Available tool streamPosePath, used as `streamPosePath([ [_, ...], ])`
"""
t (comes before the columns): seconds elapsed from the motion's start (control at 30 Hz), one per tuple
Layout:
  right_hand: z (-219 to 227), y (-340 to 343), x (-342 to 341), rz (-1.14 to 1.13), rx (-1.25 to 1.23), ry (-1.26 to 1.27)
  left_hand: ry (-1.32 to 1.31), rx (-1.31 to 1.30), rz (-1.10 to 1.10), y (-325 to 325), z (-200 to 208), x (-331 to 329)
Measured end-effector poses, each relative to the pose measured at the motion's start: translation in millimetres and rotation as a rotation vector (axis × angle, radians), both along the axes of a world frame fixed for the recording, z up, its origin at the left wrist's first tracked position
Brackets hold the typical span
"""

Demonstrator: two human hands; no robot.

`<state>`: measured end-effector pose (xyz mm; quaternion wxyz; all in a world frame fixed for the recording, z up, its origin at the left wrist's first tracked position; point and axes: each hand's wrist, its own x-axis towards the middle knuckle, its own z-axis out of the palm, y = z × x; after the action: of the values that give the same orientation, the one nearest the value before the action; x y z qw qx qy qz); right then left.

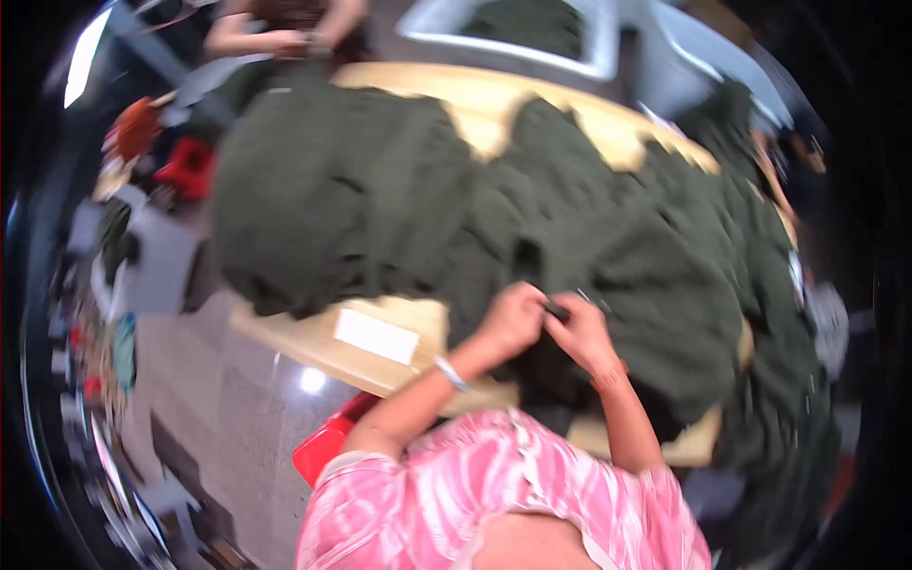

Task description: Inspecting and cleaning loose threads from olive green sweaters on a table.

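Dark green knit garments [408,190] are spread and heaped across the table in front of me. My left hand [516,317] is closed at the near edge of a dark green garment [655,294], its fingers pinching the cloth. Right beside it, my right hand [581,331] is closed too, thumb and fingers together. Between the two hands shows a short dark piece [557,310]; blur hides whether it is a fold of the cloth or a small tool. The garment drapes from my hands toward my lap.
The pale wooden table [304,340] carries a white paper [376,336] at its near left edge. A red stool [328,442] stands by my left side. Across the table are another person's hands [304,40] and a white bin [608,62] holding green cloth. More garments [779,380] hang at the right.
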<state>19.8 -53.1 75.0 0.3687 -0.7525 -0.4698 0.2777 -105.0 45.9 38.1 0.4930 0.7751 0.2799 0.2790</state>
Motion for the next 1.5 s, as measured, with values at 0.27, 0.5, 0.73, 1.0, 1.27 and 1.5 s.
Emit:
streamPosePath([
  [0.27, -31.2, -11.0, 2.3, -0.092, 0.059, -0.024, 0.010, -0.351, -0.147, 1.2, -36.3, 4.7],
  [0.5, -38.8, -22.3, 0.9, -0.121, 0.060, 0.066, 0.064, -0.384, -0.168, -3.2, -34.7, -0.9],
  [0.73, -33.6, -22.8, -3.1, -0.155, 0.000, 0.182, 0.098, -0.387, -0.172, -0.5, -28.6, -0.4],
  [1.0, -53.1, -22.9, -1.4, -0.111, 0.125, -0.123, 0.101, -0.390, -0.190, 0.4, -36.7, 0.9],
  [1.27, -50.8, -23.0, 7.5, -0.265, -0.089, 0.781, 0.050, -0.470, -0.164, -3.2, -31.3, 0.7],
  [1.5, -55.9, -25.6, 6.4, -0.289, -0.072, 0.875, 0.014, -0.534, -0.178, -7.3, -35.4, -3.7],
])
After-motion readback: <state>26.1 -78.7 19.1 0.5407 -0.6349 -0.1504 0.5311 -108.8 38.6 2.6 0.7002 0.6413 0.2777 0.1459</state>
